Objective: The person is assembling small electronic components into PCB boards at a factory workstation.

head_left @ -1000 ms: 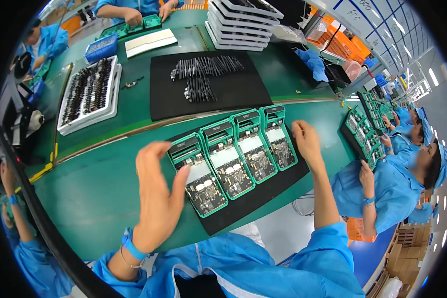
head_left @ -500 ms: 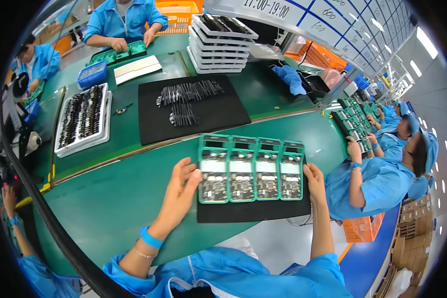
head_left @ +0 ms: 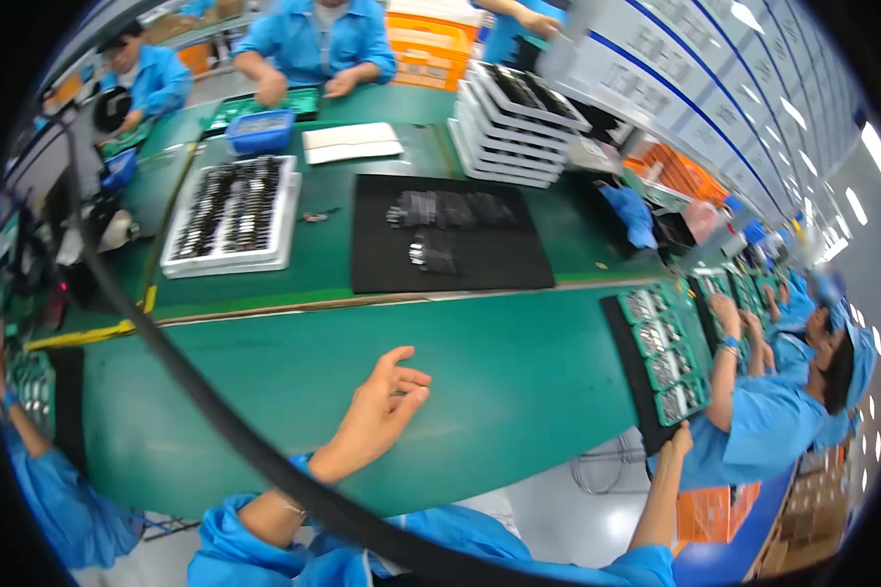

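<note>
At the right of the bench lies a green tray of circuit boards (head_left: 668,357), turned lengthwise on a black mat (head_left: 628,367). My right hand (head_left: 677,442) is at its near end, fingers closed on the tray and mat edge; the exact grip is partly hidden. Over the middle of the green bench (head_left: 519,362), my left hand (head_left: 382,416) is held up with fingers apart and bent, holding nothing.
Beyond the seam, another black mat (head_left: 450,269) holds small dark strips. White trays (head_left: 289,230) of dark parts and a white tray stack (head_left: 499,152) stand there. A black cable (head_left: 196,377) crosses the view. A co-worker (head_left: 754,401) sits close at right.
The green tray and its black mat have gone from in front of me to the right and turned lengthwise. My left hand has let go; my right hand has moved right with them.
</note>
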Tool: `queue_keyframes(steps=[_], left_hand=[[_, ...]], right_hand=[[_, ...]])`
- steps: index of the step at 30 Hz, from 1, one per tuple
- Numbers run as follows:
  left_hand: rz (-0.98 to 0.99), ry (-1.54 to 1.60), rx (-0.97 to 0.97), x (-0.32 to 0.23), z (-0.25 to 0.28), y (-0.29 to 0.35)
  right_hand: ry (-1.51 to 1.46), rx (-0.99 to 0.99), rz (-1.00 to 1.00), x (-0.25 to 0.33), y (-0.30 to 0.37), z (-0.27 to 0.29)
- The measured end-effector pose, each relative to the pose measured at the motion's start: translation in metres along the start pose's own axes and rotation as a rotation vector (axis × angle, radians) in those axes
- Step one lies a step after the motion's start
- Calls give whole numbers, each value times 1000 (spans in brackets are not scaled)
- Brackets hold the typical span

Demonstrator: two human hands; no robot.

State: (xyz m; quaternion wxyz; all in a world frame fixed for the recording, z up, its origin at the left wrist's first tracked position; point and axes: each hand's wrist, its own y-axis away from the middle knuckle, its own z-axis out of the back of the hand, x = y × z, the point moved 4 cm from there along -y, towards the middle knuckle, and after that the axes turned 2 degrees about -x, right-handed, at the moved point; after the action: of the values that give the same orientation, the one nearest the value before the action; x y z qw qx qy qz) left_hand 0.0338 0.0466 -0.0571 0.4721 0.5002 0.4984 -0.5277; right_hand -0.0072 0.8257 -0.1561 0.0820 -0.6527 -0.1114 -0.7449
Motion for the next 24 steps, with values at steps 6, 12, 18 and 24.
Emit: queue_keyframes(steps=[6,12,18,24], left_hand=[[4,142,9,18,20,-2],[43,-17,-10,7,14,4],[34,-29,-65,13,23,6],[10,-12,-147,5,26,6]], right_hand=[[-185,82,79,35,-88,3],[585,-257,1000,41,70,-18],[151,878,957,142,357,-139],[-50,1514,1178,193,629,-245]])
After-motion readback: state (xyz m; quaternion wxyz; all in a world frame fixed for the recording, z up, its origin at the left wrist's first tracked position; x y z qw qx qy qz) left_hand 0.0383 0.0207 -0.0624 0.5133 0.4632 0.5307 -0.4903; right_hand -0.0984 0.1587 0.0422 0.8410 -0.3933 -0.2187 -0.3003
